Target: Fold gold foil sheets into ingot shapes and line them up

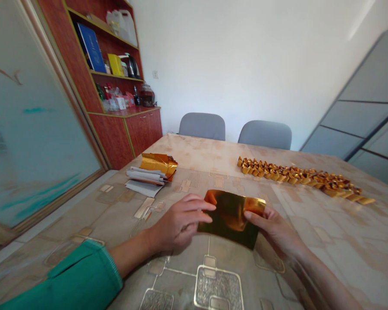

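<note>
"Where's the gold sheet [229, 213]?"
"Above the table [207, 161], short of its far edge. The right hand [278, 229] pinches one end; the left hand [179, 219] touches the other, grip unclear."
"Folded gold pieces [287, 173]?"
"Toward the far right corner."

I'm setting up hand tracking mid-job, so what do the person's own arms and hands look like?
The left hand is ungloved; a green sleeve ends partway along that forearm, with pale stitching at its edge. The right hand is ungloved too, and no sleeve shows on the visible right forearm.
</note>
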Motion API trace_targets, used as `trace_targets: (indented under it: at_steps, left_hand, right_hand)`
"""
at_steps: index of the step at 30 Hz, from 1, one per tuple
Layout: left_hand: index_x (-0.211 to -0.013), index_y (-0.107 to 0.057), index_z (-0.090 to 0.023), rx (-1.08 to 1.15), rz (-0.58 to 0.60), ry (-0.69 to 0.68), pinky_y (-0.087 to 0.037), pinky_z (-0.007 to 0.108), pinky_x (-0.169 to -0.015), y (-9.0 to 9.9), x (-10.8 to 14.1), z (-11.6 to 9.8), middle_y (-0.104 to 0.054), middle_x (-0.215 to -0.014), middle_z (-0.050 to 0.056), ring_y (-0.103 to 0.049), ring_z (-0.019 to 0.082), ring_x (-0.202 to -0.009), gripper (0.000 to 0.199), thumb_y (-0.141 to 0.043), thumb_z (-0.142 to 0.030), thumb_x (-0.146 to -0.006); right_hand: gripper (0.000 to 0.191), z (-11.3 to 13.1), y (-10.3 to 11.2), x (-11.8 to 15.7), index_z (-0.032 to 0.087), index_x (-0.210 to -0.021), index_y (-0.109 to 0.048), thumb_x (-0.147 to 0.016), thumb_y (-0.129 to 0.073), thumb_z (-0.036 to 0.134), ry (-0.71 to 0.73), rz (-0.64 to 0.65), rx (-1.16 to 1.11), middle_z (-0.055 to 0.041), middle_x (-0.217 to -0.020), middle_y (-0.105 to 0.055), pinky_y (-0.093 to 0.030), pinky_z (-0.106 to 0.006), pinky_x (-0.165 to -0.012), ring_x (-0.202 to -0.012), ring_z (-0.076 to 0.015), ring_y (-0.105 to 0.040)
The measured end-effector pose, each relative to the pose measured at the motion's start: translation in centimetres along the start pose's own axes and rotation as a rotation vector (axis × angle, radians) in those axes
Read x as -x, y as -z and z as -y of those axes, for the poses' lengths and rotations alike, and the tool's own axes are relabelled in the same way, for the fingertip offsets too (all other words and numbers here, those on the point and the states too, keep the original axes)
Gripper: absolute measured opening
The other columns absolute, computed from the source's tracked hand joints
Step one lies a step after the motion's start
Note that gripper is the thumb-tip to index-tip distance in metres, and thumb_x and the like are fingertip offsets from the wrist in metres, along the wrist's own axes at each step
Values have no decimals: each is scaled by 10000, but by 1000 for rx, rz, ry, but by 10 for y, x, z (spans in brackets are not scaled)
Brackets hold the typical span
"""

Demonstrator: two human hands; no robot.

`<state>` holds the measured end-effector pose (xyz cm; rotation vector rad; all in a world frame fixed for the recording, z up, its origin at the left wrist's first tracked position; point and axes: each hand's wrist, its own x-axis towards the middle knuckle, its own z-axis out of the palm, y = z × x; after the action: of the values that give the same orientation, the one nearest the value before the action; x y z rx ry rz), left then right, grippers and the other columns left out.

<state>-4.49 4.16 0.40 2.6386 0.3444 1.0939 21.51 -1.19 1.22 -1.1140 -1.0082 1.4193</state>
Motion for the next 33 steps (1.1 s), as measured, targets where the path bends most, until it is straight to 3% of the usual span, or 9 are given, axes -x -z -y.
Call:
trace_targets:
  at_steps: [5, 8, 10, 13, 19, 24, 27, 30, 33]
  left_hand:
    - [-1454, -319, -217, -146, -242, 349, -502, 449, -944, -9, 0, 2, -460, -1388, 154, -493, 281, -1226, 751, -709, -305, -819]
    - [-1394, -413, -247, -305, -232, 302, -498, 415, -908, -11, 4, 1, -480, -1354, 132, -526, 258, -1146, 541, -611, -238, -890]
    - [-1220, -567, -251, -399, -144, 205, -488, 389, -877, -11, 5, -1, -562, -1250, 94, -562, 229, -1039, 287, -525, -200, -940]
    - [-1060, -619, -219, -403, 19, 182, -488, 320, -818, -15, 5, -4, -629, -1121, 62, -584, 194, -952, 179, -464, -209, -973]
    - [-1011, -579, -195, -285, 379, 111, -471, 304, -808, -24, 3, -17, -639, -1082, 51, -577, 200, -946, 128, -496, -177, -914]
    - [-920, -572, -193, -225, 425, 127, -449, 330, -777, -27, 6, -24, -635, -1016, 60, -554, 219, -893, 126, -603, -186, -798]
    - [-856, -585, -192, -200, 389, 162, -436, 322, -761, -31, 9, -22, -643, -945, 49, -544, 202, -845, 24, -564, -186, -865]
    - [-802, -603, -184, -188, 331, 194, -422, 324, -767, -34, 11, -19, -656, -884, 39, -550, 189, -819, 191, -514, -255, -955]
    - [-802, -618, -173, -180, 306, 247, -424, 322, -744, -35, 13, -18, -661, -823, 36, -568, 187, -786, 250, -483, -278, -985]
  right_hand:
    - [145, -2, -4, 3, 229, -772, -737, -747, -811, 352, 358, -31, 331, -50, -823, -755, -514, -351, -721, -778, -235, -673]
    - [73, 0, -5, 11, 276, -861, -770, -787, -772, 272, 633, 93, 565, -72, -971, -775, -506, -428, -846, -956, -290, -662]
    - [205, 3, -2, 18, 316, -962, -773, -791, -766, 203, 708, 193, 721, -57, -1051, -772, -470, -479, -943, -1041, -304, -639]
    - [340, 3, 9, 28, 354, -1089, -740, -830, -723, 135, 700, 296, 897, -32, -1170, -738, -423, -519, -1029, -1126, -301, -619]
    - [368, -11, 35, 35, 309, -1168, -690, -863, -646, 107, 754, 503, 1214, -53, -1265, -694, -506, -440, -981, -1131, -280, -647]
    - [452, -14, 41, 40, 266, -1175, -669, -768, -652, 70, 591, 572, 1234, -99, -1276, -676, -489, -449, -1002, -1181, -317, -605]
    - [384, -11, 41, 41, 267, -1148, -681, -788, -683, 134, 541, 534, 1124, -115, -1269, -666, -481, -465, -998, -1174, -327, -594]
    - [216, -10, 43, 39, 265, -1057, -713, -888, -609, 182, 495, 469, 1034, -115, -1175, -691, -484, -465, -956, -1113, -311, -610]
    - [209, -10, 45, 34, 244, -920, -706, -966, -503, 232, 428, 370, 960, -97, -955, -708, -502, -418, -821, -952, -277, -630]
